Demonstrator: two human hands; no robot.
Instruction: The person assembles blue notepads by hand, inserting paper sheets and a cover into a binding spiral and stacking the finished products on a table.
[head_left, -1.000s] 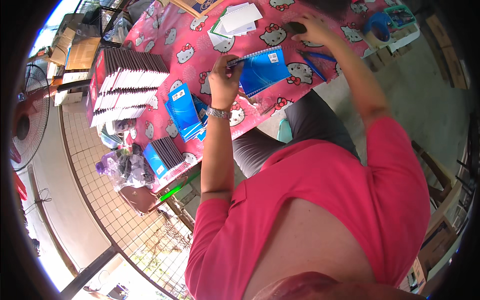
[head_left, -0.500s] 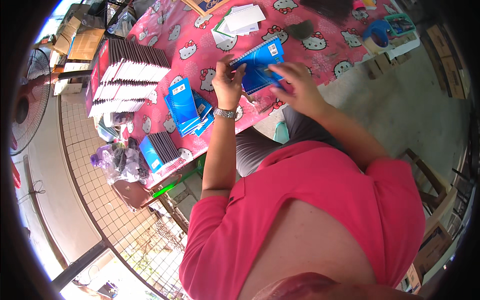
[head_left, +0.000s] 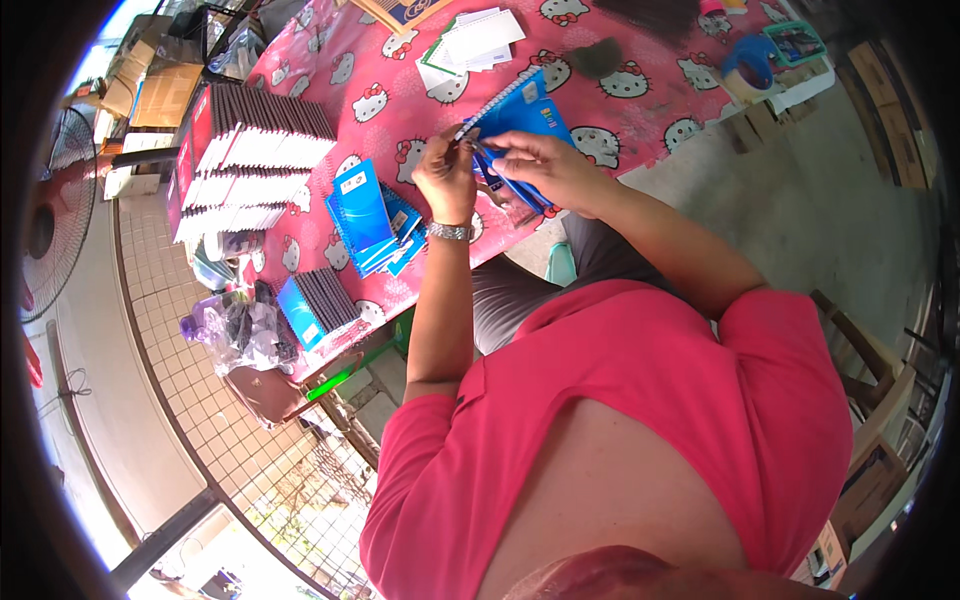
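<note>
A blue spiral notebook (head_left: 540,112) is tilted over the near edge of the table, its white coil along the upper left side. My left hand (head_left: 447,178) pinches the lower end of that coil, fingertips pressed together. My right hand (head_left: 553,172) is closed close beside it, around a blue-handled tool (head_left: 522,192) that looks like small pliers and is partly hidden by the fingers. The tool's tip meets the coil end near my left fingertips; the exact contact is hidden. Left of my left wrist lie several loose blue notebooks (head_left: 365,210).
Tall stacks of dark-spined notebooks (head_left: 255,140) stand at the left, with a row of blue notebooks (head_left: 315,305) nearer me. White papers (head_left: 480,42) lie at the back. A blue tape dispenser (head_left: 748,70) and green tray (head_left: 797,43) sit far right. A fan (head_left: 58,210) stands left.
My right hand has moved left and down to the coil end, bringing the blue-handled tool beside my left fingers. The notebook has turned slightly, and my left fingers have closed in on the coil.
</note>
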